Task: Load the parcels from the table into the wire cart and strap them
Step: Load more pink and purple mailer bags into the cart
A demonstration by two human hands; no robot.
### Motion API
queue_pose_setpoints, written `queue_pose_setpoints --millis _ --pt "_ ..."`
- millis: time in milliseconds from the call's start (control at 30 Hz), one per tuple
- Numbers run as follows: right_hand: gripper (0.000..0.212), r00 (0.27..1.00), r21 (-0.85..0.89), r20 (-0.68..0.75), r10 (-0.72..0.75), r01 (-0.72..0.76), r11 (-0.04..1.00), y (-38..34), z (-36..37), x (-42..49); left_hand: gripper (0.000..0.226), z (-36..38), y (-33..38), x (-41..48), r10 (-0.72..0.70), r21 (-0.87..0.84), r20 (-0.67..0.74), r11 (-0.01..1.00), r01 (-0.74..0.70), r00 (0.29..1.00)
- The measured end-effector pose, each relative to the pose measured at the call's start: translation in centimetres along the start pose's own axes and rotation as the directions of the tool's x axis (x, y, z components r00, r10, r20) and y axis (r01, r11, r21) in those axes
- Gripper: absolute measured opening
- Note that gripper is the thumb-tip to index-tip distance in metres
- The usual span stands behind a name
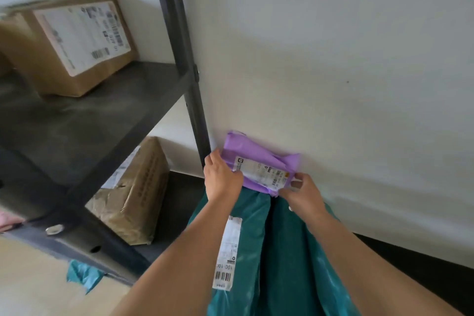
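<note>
A small purple mailer parcel [259,161] with a white label lies against the white wall, on top of a large teal plastic parcel [287,251] that also bears a white barcode label. My left hand [220,177] grips the purple parcel's left edge. My right hand [302,192] pinches its lower right corner. Both forearms reach in from the bottom of the head view. No wire cart is in sight.
A dark metal shelf unit [77,120] stands to the left, its post [184,59] beside the purple parcel. A cardboard box [69,41] sits on the upper shelf and a taped brown box [133,192] on the lower one. Teal plastic [82,276] pokes out below.
</note>
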State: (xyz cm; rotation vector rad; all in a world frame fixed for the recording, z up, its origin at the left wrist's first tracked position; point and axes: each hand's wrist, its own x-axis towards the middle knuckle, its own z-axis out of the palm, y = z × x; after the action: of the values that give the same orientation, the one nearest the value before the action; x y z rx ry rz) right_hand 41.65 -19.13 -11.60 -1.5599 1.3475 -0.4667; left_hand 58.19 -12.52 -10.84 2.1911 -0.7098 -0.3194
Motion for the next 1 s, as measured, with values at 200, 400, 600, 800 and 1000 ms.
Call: queue_pose_setpoints --millis 200,400,600,800,1000 --pt "0.055 0.999 0.068 -0.024 0.024 -0.023 0.997 -0.2 0.8 0.7 0.06 0.3 -0.8 0.8 0.003 -0.064 0.028 0.998 -0.001 1.0" --pt "0.049 0.996 0.128 -0.082 0.045 -0.034 0.991 0.5 0.7 -0.1 0.068 0.0 -1.3 0.3 -0.001 -0.009 0.074 1.0 0.002 0.997" --pt "0.042 0.989 0.178 -0.148 0.016 0.011 0.984 0.9 -0.8 -1.6 0.045 -0.1 -0.7 -1.1 0.043 -0.025 0.078 0.999 -0.041 0.996" --pt "0.031 0.977 0.201 -0.211 0.007 0.036 0.979 1.6 -2.9 -3.6 0.027 0.5 0.9 -3.6 0.146 -0.139 0.025 0.98 -0.141 0.989" --pt "0.018 0.954 0.108 -0.299 -0.038 0.073 0.991 2.6 -5.4 -6.4 0.028 1.0 2.5 -5.9 0.132 -0.235 0.07 0.965 -0.112 0.989"
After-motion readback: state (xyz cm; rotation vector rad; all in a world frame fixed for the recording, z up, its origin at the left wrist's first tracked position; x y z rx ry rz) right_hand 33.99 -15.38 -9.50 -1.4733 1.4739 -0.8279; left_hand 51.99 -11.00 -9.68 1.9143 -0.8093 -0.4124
